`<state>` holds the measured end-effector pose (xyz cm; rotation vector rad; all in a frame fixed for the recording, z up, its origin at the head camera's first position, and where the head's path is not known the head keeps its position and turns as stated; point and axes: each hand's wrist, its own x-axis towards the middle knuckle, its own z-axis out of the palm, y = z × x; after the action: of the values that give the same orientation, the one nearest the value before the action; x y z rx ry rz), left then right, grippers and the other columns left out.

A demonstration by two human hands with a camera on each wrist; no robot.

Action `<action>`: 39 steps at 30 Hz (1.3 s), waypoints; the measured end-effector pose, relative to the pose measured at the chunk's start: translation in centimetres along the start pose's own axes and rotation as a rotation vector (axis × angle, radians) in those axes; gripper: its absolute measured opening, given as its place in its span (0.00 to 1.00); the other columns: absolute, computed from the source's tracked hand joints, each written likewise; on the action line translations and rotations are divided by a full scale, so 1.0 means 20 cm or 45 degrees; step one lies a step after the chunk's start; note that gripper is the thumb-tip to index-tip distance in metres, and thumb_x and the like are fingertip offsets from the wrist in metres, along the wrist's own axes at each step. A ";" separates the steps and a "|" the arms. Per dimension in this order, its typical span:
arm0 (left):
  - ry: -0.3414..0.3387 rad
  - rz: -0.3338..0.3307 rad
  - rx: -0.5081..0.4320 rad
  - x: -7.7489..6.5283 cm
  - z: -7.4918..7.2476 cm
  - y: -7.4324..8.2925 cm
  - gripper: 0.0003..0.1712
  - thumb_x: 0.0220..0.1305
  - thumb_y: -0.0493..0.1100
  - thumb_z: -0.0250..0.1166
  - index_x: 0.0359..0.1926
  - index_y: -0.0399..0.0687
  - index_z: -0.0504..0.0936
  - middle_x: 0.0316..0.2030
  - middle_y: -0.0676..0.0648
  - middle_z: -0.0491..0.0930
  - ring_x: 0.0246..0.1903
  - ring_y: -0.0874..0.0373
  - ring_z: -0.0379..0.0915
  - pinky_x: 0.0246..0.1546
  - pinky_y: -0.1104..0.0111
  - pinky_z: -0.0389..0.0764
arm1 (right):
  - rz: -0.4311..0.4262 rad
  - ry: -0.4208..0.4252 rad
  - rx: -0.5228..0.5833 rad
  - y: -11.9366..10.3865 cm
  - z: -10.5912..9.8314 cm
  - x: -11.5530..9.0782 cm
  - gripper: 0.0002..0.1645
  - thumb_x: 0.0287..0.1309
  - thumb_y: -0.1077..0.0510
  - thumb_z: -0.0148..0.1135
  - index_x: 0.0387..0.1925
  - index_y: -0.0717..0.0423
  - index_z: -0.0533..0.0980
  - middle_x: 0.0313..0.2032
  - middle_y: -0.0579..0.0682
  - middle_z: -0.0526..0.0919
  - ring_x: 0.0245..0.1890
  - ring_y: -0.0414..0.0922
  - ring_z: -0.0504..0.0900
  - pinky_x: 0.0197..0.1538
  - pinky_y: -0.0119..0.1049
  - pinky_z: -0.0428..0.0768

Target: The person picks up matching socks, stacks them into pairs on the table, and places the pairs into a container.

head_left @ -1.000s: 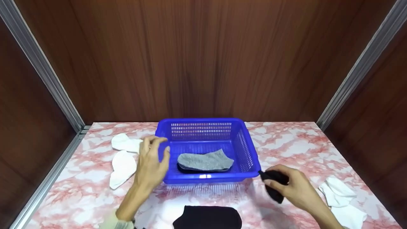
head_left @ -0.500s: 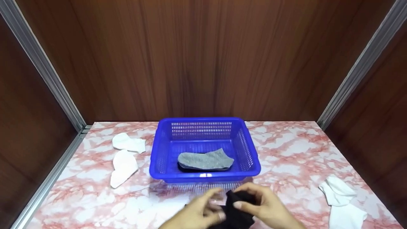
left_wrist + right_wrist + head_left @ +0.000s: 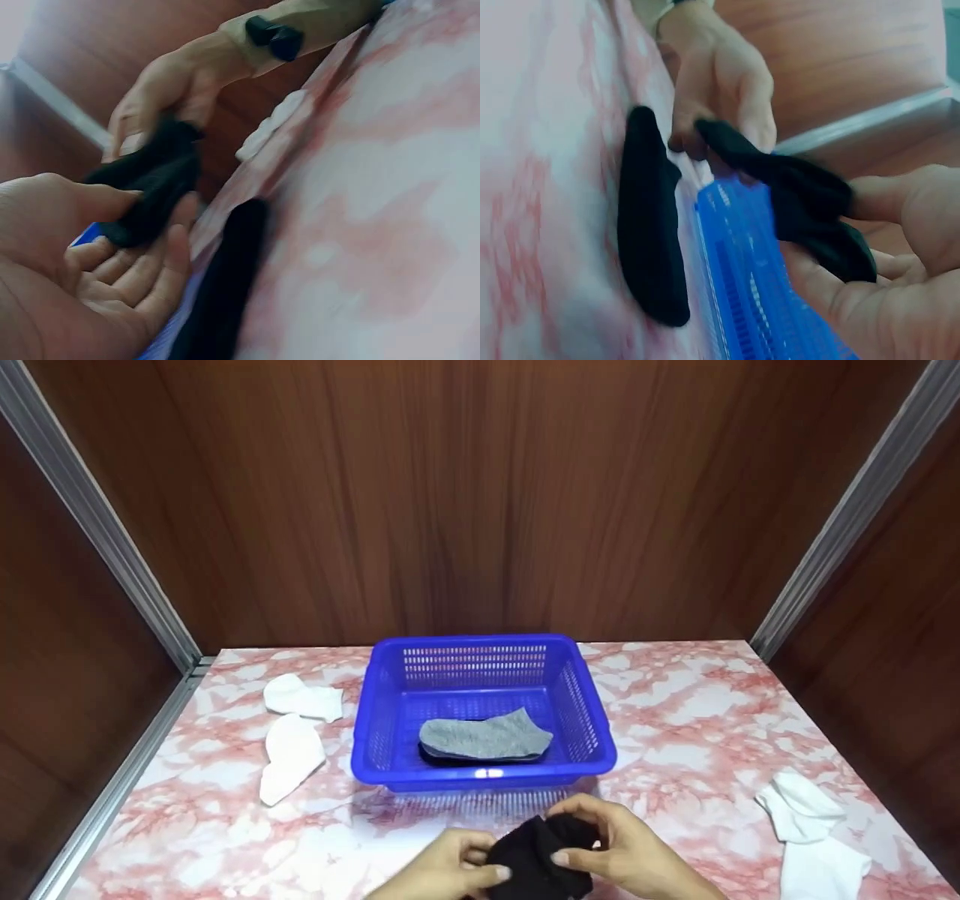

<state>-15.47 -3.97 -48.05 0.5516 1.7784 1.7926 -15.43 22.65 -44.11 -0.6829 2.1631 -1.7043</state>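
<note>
A black sock [image 3: 529, 859] is stretched between both hands in front of the basket, low in the head view. My left hand [image 3: 450, 866] pinches its left edge between thumb and fingers. On its other side my right hand [image 3: 619, 847] grips the bunched part, thumb in front. Both wrist views show this sock held above the table. Below it a second black sock [image 3: 651, 225] lies flat on the marbled surface, touched by neither hand; in the head view the hands and the held sock hide it.
Just beyond the hands stands a blue plastic basket [image 3: 484, 776] holding a grey sock [image 3: 487, 737] on top of darker ones. Two white socks [image 3: 291, 757] lie to its left. More white socks [image 3: 821, 870] lie at the right edge. Brown panels [image 3: 480, 510] enclose the table.
My right hand has brought the black sock from the basket's right to the front middle. My left hand has come down from the basket's left side and taken hold of the sock.
</note>
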 end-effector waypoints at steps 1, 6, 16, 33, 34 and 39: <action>0.007 -0.012 0.033 -0.01 -0.02 0.01 0.12 0.62 0.39 0.66 0.44 0.36 0.83 0.37 0.43 0.87 0.31 0.64 0.82 0.31 0.74 0.84 | 0.015 -0.010 -0.014 0.00 -0.01 0.00 0.26 0.57 0.61 0.68 0.56 0.62 0.72 0.47 0.63 0.83 0.45 0.38 0.84 0.46 0.31 0.84; 0.011 -0.101 0.305 -0.09 -0.14 0.06 0.12 0.57 0.41 0.70 0.42 0.43 0.82 0.34 0.51 0.83 0.31 0.65 0.77 0.31 0.75 0.79 | 0.048 -0.068 -0.137 0.03 -0.03 0.00 0.26 0.56 0.58 0.69 0.56 0.56 0.72 0.48 0.58 0.84 0.44 0.36 0.82 0.47 0.27 0.80; -0.044 -0.298 0.887 -0.18 -0.24 0.13 0.13 0.51 0.44 0.72 0.40 0.60 0.81 0.28 0.60 0.75 0.29 0.69 0.69 0.32 0.73 0.72 | 0.132 -0.181 -0.597 0.06 0.00 -0.01 0.24 0.51 0.51 0.72 0.51 0.41 0.76 0.40 0.41 0.83 0.37 0.31 0.75 0.38 0.28 0.73; 0.097 0.084 1.263 -0.21 -0.21 0.22 0.12 0.55 0.48 0.72 0.36 0.55 0.77 0.29 0.57 0.76 0.29 0.71 0.66 0.31 0.76 0.72 | -0.295 -0.126 -0.993 -0.01 0.00 -0.05 0.15 0.54 0.54 0.70 0.45 0.46 0.80 0.39 0.40 0.83 0.38 0.35 0.80 0.39 0.27 0.80; 0.060 0.144 1.294 -0.20 -0.20 0.22 0.10 0.54 0.46 0.72 0.36 0.55 0.78 0.29 0.58 0.76 0.29 0.73 0.67 0.32 0.78 0.73 | -0.388 -0.161 -1.013 0.00 0.01 -0.04 0.14 0.55 0.54 0.69 0.44 0.46 0.80 0.39 0.40 0.83 0.38 0.34 0.80 0.41 0.26 0.79; -0.167 0.462 1.610 -0.16 -0.13 0.13 0.04 0.55 0.42 0.67 0.34 0.53 0.83 0.31 0.56 0.78 0.31 0.72 0.70 0.33 0.85 0.71 | -0.814 -0.352 -1.206 0.11 0.09 0.00 0.07 0.60 0.54 0.62 0.40 0.44 0.81 0.36 0.37 0.82 0.38 0.31 0.78 0.46 0.15 0.71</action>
<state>-14.98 -8.02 -45.29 1.4704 2.6686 0.5312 -14.97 21.60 -46.67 -1.8655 2.6179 -0.5630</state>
